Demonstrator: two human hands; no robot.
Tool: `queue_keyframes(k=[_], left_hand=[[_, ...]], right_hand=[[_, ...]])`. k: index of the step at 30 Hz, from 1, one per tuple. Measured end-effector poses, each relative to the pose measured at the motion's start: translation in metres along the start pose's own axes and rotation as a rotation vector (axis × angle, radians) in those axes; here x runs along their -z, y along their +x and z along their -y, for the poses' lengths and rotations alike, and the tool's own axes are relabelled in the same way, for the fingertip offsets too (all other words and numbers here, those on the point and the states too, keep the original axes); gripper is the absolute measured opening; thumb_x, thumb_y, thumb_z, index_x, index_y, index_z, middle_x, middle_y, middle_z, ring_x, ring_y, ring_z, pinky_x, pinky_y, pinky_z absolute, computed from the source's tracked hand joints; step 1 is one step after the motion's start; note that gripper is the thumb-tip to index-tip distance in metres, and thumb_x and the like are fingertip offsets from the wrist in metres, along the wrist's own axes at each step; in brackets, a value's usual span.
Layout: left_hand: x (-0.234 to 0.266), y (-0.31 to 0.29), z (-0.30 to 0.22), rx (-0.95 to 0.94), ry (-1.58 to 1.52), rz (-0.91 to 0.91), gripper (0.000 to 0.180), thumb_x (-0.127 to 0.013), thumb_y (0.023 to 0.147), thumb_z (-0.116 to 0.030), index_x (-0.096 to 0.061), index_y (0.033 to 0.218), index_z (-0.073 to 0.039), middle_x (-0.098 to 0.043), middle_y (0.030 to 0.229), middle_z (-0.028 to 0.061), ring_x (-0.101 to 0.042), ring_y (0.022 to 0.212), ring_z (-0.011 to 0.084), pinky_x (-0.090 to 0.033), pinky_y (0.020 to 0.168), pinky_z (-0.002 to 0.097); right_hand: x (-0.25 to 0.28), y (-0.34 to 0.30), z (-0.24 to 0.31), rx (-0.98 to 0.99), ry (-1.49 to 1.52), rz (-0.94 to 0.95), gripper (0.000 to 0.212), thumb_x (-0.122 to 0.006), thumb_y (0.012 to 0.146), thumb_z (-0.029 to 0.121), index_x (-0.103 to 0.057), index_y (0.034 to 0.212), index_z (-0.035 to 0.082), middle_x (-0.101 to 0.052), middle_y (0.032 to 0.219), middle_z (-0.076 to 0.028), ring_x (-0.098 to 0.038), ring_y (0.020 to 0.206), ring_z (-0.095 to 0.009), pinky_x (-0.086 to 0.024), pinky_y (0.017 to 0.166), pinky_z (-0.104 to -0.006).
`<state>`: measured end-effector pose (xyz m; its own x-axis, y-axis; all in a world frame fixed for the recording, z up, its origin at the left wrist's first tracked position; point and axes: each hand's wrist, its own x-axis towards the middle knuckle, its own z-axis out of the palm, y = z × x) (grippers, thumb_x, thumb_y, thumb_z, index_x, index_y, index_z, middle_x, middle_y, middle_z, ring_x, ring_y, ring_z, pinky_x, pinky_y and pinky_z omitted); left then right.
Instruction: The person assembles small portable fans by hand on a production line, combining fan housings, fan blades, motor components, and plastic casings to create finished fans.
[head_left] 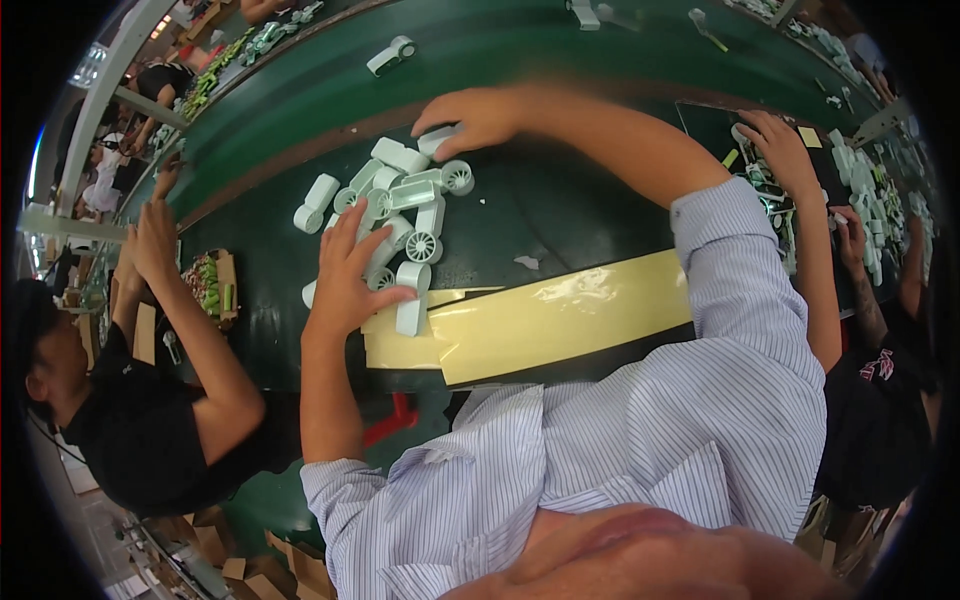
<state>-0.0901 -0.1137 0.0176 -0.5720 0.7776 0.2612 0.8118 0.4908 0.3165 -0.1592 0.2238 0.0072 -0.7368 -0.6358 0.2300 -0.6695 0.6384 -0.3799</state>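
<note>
A loose pile of pale mint-green handheld fan casings (412,192), several with round spoked grilles, lies on the dark green bench. My left hand (347,268) is at the near left side of the pile with its fingers spread. Its thumb reaches over a nearer fan casing (411,312), which lies partly on a yellow sheet. At the far edge of the pile, my right hand (478,118) curls its fingers and thumb around another fan casing (436,141). The left palm and fingers hide part of the pile.
Shiny yellow sheets (570,312) lie along the near bench edge. Beyond the bench runs a green conveyor belt (320,88) with a fan casing (391,55) on it. A co-worker (150,400) sits at left beside a box of small green parts (212,285); other people's hands work at right.
</note>
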Motion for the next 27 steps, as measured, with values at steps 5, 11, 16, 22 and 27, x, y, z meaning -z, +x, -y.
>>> queue_keyframes(k=[5, 11, 16, 22, 27], left_hand=[[0.006, 0.014, -0.012, -0.1, 0.014, -0.107, 0.074, -0.081, 0.06, -0.053, -0.065, 0.116, -0.008, -0.046, 0.143, 0.0161, -0.036, 0.135, 0.0403, -0.028, 0.108, 0.0529], [0.01, 0.015, -0.031, -0.083, -0.032, -0.227, 0.059, -0.076, 0.071, -0.048, -0.065, 0.111, -0.006, -0.054, 0.133, 0.0187, -0.043, 0.128, 0.0434, -0.035, 0.103, 0.0534], [-0.016, 0.042, -0.059, -0.2, -0.038, -0.199, 0.051, -0.074, 0.076, -0.048, -0.067, 0.103, -0.005, -0.059, 0.126, 0.0167, -0.049, 0.124, 0.0424, -0.037, 0.099, 0.0529], [-0.007, 0.043, -0.064, -0.058, 0.114, -0.176, 0.05, -0.067, 0.082, -0.052, -0.068, 0.1, -0.005, -0.061, 0.122, 0.0178, -0.05, 0.12, 0.0446, -0.04, 0.097, 0.0536], [-0.019, 0.067, -0.064, -0.185, 0.054, -0.233, 0.052, -0.063, 0.085, -0.054, -0.067, 0.1, -0.005, -0.061, 0.12, 0.018, -0.051, 0.119, 0.0462, -0.042, 0.094, 0.0537]], right_hand=[[0.111, -0.101, -0.148, -0.729, -0.179, -0.392, 0.045, -0.061, 0.088, 0.041, -0.064, 0.12, 0.011, -0.063, 0.121, -0.013, -0.06, 0.111, -0.03, -0.047, 0.095, -0.0399], [0.146, -0.212, -0.321, -1.458, -0.292, -0.659, 0.045, -0.057, 0.087, 0.04, -0.064, 0.117, 0.007, -0.062, 0.117, -0.019, -0.06, 0.11, -0.035, -0.048, 0.093, -0.0435], [0.131, -0.223, -0.357, -1.534, -0.408, -0.367, 0.065, -0.059, 0.083, 0.061, -0.06, 0.127, 0.013, -0.054, 0.137, -0.012, -0.051, 0.127, -0.028, -0.044, 0.101, -0.0424], [0.15, -0.204, -0.311, -1.401, -1.057, -0.59, 0.04, -0.057, 0.086, 0.036, -0.071, 0.103, 0.002, -0.069, 0.1, -0.023, -0.065, 0.099, -0.037, -0.051, 0.086, -0.0458], [0.228, -0.419, -0.325, -1.774, -0.309, -0.12, 0.058, -0.054, 0.087, 0.053, -0.064, 0.116, 0.004, -0.061, 0.122, -0.023, -0.058, 0.114, -0.036, -0.045, 0.095, -0.046]])
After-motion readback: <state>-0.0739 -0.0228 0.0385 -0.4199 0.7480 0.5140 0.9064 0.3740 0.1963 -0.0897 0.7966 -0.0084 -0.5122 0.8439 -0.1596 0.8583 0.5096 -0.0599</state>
